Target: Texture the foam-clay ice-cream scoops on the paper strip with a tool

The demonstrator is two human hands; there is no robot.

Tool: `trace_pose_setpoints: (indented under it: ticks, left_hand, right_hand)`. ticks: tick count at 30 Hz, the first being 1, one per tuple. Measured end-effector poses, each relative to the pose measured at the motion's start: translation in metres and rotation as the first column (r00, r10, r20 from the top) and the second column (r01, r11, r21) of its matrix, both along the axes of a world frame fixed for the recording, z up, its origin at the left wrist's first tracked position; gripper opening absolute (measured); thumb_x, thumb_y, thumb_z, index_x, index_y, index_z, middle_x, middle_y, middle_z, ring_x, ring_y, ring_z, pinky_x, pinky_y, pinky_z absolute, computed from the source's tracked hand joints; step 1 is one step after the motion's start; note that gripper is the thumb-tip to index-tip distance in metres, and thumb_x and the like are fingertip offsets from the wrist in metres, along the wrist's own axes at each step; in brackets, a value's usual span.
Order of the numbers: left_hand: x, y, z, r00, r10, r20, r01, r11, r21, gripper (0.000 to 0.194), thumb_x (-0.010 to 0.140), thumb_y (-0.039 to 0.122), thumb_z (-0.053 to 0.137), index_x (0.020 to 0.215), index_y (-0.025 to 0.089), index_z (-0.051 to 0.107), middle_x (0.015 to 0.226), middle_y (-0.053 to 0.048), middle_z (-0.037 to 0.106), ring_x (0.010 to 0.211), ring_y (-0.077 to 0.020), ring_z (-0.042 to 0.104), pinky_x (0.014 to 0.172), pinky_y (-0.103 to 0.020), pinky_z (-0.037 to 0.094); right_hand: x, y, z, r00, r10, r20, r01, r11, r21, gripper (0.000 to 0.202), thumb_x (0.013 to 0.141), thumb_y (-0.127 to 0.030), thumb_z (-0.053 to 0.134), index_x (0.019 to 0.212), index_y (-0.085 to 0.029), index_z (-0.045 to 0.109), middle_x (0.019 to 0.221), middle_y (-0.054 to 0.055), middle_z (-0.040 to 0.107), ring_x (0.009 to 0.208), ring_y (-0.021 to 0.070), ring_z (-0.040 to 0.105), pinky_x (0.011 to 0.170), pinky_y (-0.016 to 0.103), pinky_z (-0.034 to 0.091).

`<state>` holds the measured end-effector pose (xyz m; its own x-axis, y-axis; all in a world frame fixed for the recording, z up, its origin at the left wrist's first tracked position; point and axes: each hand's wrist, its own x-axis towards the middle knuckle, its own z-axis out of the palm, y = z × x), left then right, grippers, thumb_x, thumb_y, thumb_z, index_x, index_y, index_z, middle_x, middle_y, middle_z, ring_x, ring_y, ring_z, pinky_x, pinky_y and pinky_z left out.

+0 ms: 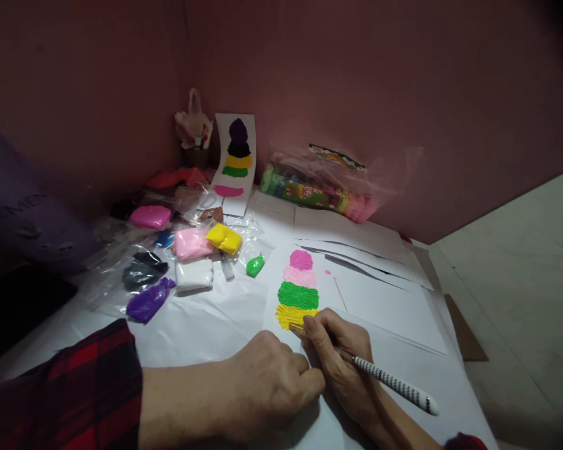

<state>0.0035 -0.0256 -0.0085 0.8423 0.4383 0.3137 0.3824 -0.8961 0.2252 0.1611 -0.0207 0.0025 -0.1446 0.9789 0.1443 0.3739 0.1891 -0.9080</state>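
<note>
My right hand grips a fork with a white handle patterned in black zigzags. Its metal tines touch the yellow clay band on a white sheet of paper. Above that band lie a ridged green band, a pale pink band and a darker pink round. My left hand is closed in a fist on the paper's near side, its knuckles close beside my right hand; its palm is hidden.
Bagged clay lumps lie at left, among them purple, white and yellow. A finished-looking clay picture leans at the back, beside a bag of coloured clay. A toothpick and paper sheets lie at right.
</note>
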Motion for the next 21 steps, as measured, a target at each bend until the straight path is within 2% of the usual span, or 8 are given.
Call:
trace_pose_setpoints:
  ticks: [9,21]
  left_hand:
    - [0.0004,0.0,0.001,1.0,-0.012,-0.029,0.011,1.0,-0.01,0.015,0.068,0.012,0.054,0.077,0.02,0.045,0.063,0.003,0.059,0.047,-0.0135,0.05,0.037,-0.033,0.028]
    - [-0.0004,-0.0007,0.0007,1.0,-0.002,-0.031,0.002,1.0,0.002,0.015,0.067,0.012,0.053,0.078,0.02,0.045,0.064,0.003,0.06,0.047,-0.0129,0.05,0.037,-0.032,0.025]
  right_hand:
    - [0.0002,0.0013,-0.0008,1.0,0.003,-0.006,-0.003,1.0,-0.012,0.043,0.094,-0.041,0.053,0.058,-0.019,0.047,0.053,-0.004,0.041,0.048,0.0096,0.037,0.043,0.023,0.032]
    - [0.0003,0.0011,-0.0007,1.0,0.004,0.011,-0.004,1.0,0.011,0.043,0.095,-0.04,0.053,0.057,-0.019,0.048,0.052,-0.004,0.043,0.048,0.0095,0.039,0.043,0.023,0.033]
